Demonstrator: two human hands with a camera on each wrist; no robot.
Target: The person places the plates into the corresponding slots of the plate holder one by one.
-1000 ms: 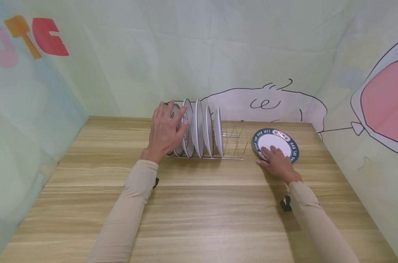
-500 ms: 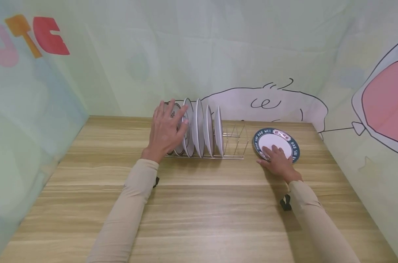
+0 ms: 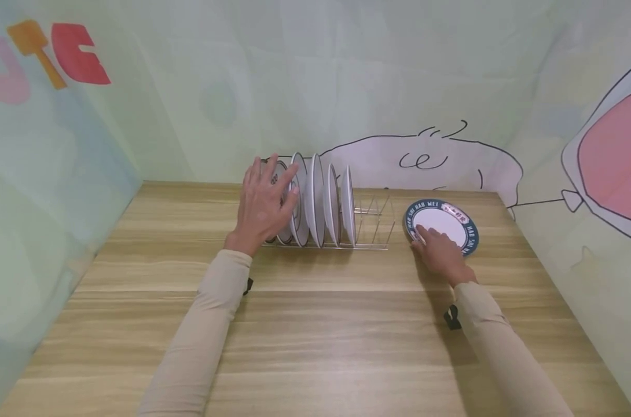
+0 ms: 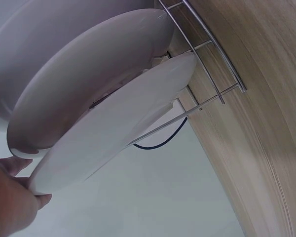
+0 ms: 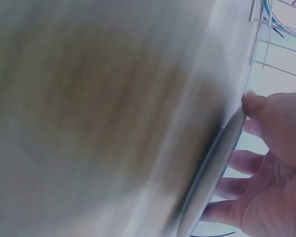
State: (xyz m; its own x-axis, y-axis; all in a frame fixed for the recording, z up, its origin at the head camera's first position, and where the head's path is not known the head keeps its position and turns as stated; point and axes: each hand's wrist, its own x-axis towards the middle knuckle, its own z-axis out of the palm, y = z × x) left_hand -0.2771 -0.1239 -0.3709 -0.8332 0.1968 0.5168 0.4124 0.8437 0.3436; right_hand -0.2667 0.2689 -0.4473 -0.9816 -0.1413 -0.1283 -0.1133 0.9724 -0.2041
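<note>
Plate, rim "HAO SHI HAO WEI" plus Chinese characters too small to read, right of rack; right hand pinches its rim, thumb and fingers on opposite faces. Rack holds a row of upright dishes; left hand spread over the left-end ones. Wall letters: "UTE". Versus half a second ago, right thumb has drawn in to the rim; left hand same.
</note>
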